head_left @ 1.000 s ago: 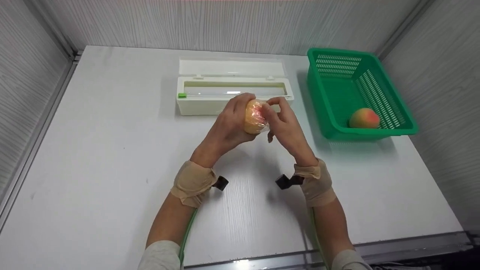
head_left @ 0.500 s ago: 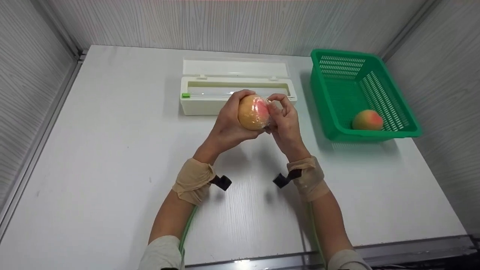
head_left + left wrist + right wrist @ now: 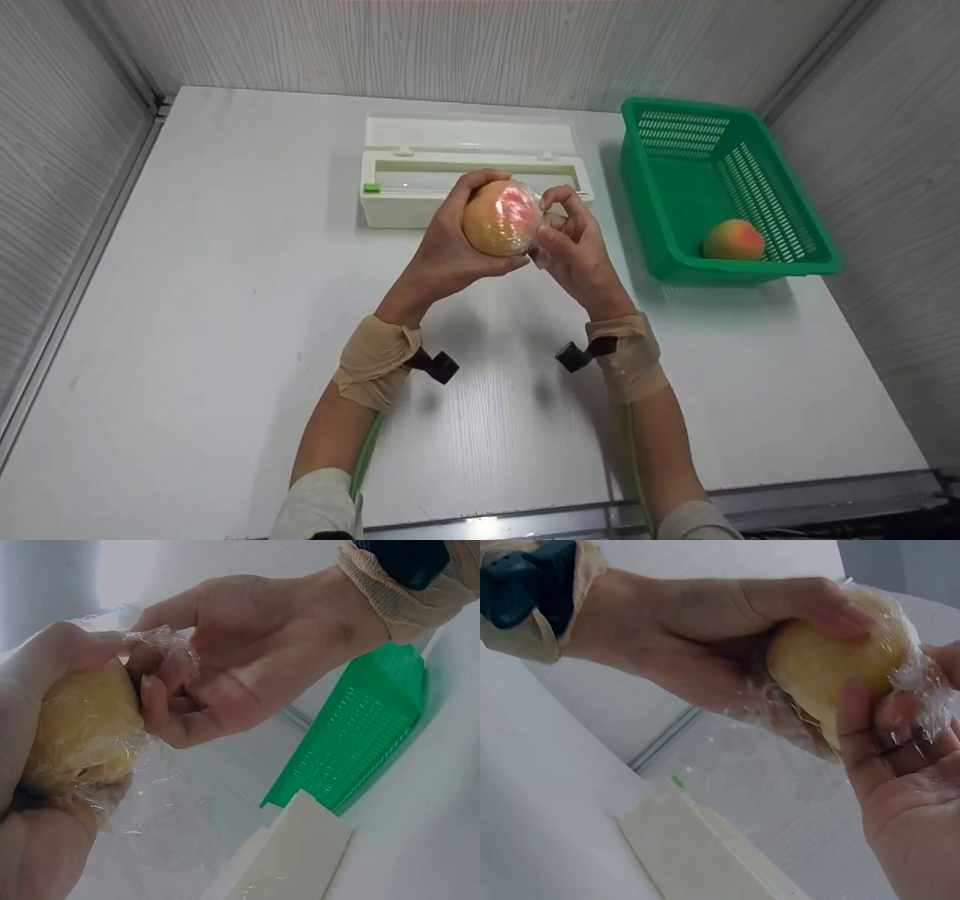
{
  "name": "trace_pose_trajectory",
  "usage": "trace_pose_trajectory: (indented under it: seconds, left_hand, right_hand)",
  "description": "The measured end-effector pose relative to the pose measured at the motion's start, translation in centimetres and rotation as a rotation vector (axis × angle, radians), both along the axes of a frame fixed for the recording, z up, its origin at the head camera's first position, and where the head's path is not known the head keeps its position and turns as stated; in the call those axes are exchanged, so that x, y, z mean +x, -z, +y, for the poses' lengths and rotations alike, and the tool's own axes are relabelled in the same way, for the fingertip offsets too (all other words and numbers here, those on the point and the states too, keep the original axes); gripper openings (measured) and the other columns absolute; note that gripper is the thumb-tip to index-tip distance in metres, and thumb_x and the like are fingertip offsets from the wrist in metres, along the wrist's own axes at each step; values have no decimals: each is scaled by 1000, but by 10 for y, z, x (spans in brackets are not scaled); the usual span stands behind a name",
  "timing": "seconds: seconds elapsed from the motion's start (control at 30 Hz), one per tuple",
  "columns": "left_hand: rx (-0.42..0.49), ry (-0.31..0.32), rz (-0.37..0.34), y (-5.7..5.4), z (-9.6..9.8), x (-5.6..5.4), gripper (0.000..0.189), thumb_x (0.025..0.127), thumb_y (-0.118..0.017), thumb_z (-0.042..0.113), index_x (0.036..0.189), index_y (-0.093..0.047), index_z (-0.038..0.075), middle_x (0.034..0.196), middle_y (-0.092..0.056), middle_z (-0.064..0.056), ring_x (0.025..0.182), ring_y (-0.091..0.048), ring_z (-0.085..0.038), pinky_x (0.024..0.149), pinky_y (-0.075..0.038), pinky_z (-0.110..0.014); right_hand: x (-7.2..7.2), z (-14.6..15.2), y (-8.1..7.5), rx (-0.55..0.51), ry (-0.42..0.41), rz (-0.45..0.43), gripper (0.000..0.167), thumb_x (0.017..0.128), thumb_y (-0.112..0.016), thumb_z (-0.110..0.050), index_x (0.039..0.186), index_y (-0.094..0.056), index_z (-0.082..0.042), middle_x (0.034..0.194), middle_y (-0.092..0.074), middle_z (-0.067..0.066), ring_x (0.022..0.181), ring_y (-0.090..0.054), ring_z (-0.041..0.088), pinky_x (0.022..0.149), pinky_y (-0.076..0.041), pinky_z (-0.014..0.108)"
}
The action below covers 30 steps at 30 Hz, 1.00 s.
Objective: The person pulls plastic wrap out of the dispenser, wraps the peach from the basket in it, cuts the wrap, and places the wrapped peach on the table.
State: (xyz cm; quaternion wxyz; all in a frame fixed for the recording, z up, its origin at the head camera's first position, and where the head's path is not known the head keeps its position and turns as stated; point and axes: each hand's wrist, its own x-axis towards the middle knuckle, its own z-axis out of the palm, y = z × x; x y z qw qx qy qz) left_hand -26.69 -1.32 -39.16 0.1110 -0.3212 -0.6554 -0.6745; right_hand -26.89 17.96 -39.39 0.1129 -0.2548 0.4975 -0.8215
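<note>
A yellow-pink peach [image 3: 495,225], wrapped in clear cling film, is held above the table in my left hand [image 3: 439,251], whose fingers and thumb curve round its left side. At the peach's right side, my right hand [image 3: 581,251] pinches a gathered, crinkled end of the cling film [image 3: 166,645]. The left wrist view shows this bunched film between the thumb and fingers. More loose film [image 3: 769,701] hangs below the fruit in the right wrist view. The palm side of the left hand is hidden behind the peach.
Behind the hands stands a white cling film dispenser [image 3: 397,214], lid raised, with a green slider [image 3: 371,187] at its left end. A green basket [image 3: 649,217] at the right holds another peach [image 3: 733,240]. Wood-grain walls [image 3: 300,52] border the white table [image 3: 225,262].
The peach has turned in the left hand, showing more of its pink side, and has shifted slightly left. The right fingers have drawn the film end outward from it.
</note>
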Motion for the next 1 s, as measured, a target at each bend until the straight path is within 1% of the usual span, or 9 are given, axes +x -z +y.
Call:
trace_pose_trajectory:
  seconds: [0.17,0.27,0.37,0.43,0.5,0.6,0.8,0.9,1.0]
  left_hand:
    - [22,68,10,-7,1,8,88,62,-92,8,136,-46,4,131,-56,-8,117,-57,-19,99,-50,-37]
    - [56,87,16,-9,2,10,86,62,-92,7,136,-47,4,131,-57,-8,118,-57,-21,100,-50,-38]
    - [77,128,30,-9,4,11,85,64,-90,6,136,-46,3,136,-57,-9,132,-51,-22,107,-46,-40]
    - [78,162,47,-8,5,11,84,65,-89,5,136,-44,1,140,-56,-11,144,-40,-22,114,-41,-41]
    - [61,170,72,-7,5,10,82,66,-89,5,135,-44,2,146,-52,-12,151,-27,-20,119,-34,-40]
    - [-14,106,169,-9,3,10,83,68,-89,12,137,-45,4,152,-46,-10,151,-25,-19,119,-33,-38]
    - [-290,-59,456,-16,-3,17,73,74,-87,27,134,-53,6,137,-54,-10,129,-51,-20,105,-47,-32]
    - [-423,-103,521,-19,-4,23,73,71,-87,41,128,-57,7,129,-57,-9,123,-54,-18,103,-49,-28]
    - [-476,-118,543,-21,-1,27,82,66,-86,54,126,-58,6,127,-57,-9,123,-54,-18,106,-46,-27]
  right_hand:
    - [6,5,-5,182,63,94,60,76,-78,-49,106,-45,-9,77,-68,0,58,-57,9,53,-48,20]
    - [6,0,-8,268,156,172,77,67,-76,-62,113,-46,-9,100,-66,3,85,-63,12,70,-54,24]
    - [6,-3,-7,335,192,229,99,62,-71,-73,130,-46,-6,127,-57,4,116,-55,17,95,-51,28]
    - [7,-3,-6,356,172,228,108,62,-68,-77,136,-48,0,129,-57,2,120,-53,16,102,-47,30]
    - [9,-1,-4,381,145,219,110,64,-65,-79,136,-51,3,123,-61,1,114,-55,14,99,-48,30]
    - [10,2,-6,429,148,207,106,66,-62,-81,127,-59,6,110,-67,-2,101,-58,11,90,-51,27]
    - [9,6,-12,667,213,290,105,66,-54,-89,104,-69,7,87,-69,-6,80,-60,8,71,-52,22]
    - [10,9,-13,733,196,302,105,66,-49,-91,97,-69,7,80,-66,-7,74,-58,7,66,-50,21]
    - [11,11,-14,725,168,279,100,68,-48,-90,91,-69,5,75,-65,-7,69,-58,6,62,-50,21]
